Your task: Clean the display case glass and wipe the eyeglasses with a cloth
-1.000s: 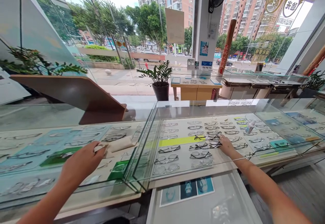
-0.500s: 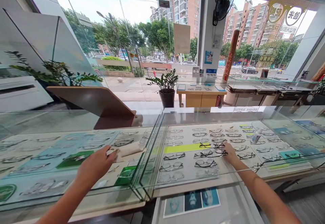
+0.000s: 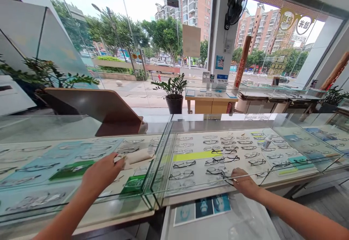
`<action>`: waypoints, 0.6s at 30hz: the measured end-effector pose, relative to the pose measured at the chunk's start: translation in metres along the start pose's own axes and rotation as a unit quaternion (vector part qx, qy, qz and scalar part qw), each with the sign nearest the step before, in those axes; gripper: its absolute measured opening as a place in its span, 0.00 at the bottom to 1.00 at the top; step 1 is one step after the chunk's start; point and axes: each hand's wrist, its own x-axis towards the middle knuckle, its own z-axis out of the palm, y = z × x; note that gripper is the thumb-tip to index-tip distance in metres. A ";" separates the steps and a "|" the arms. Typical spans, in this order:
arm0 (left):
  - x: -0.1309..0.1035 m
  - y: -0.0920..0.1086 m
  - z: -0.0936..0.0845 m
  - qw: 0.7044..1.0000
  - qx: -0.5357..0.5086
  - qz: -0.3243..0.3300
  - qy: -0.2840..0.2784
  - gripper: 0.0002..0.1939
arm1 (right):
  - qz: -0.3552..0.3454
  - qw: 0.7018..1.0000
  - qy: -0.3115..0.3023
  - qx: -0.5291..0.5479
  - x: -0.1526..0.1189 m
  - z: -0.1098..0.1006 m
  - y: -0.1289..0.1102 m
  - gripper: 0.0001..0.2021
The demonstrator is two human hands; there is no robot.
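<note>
My left hand (image 3: 102,173) is over the left part of the glass display case. Its thumb and fingers are pinched on the near end of a beige cloth-like piece (image 3: 137,156), whose exact kind I cannot make out. My right hand (image 3: 243,182) is at the near edge of the white display board, fingers closed on a dark-framed pair of eyeglasses (image 3: 227,177). Just left of it sits another pair of glasses (image 3: 214,170). Beyond, rows of eyeglasses (image 3: 225,159) lie on the board, some along a yellow-green strip (image 3: 188,156).
Glass walls of the display case (image 3: 160,149) rise between my hands. A small white bottle (image 3: 267,142) stands among the frames. Green pads (image 3: 133,184) lie at left. A brown board (image 3: 92,105) leans behind the case. Below is a surface with face pictures (image 3: 203,208).
My right hand has drawn back toward me and slightly left, bringing the dark eyeglasses from the middle rows to the board's near edge. My left hand keeps its pinch on the beige piece.
</note>
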 end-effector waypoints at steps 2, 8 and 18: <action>-0.001 0.001 -0.001 1.000 -0.001 0.000 0.003 0.32 | -0.045 0.995 -0.052 0.067 -0.024 -0.004 -0.028 0.11; -0.007 0.008 -0.006 1.000 -0.002 -0.010 -0.013 0.33 | -0.259 0.936 -0.050 0.232 -0.044 -0.076 -0.106 0.13; -0.006 0.010 -0.003 1.000 -0.005 0.001 0.006 0.31 | -0.110 0.989 -0.035 -0.095 0.104 -0.178 -0.038 0.11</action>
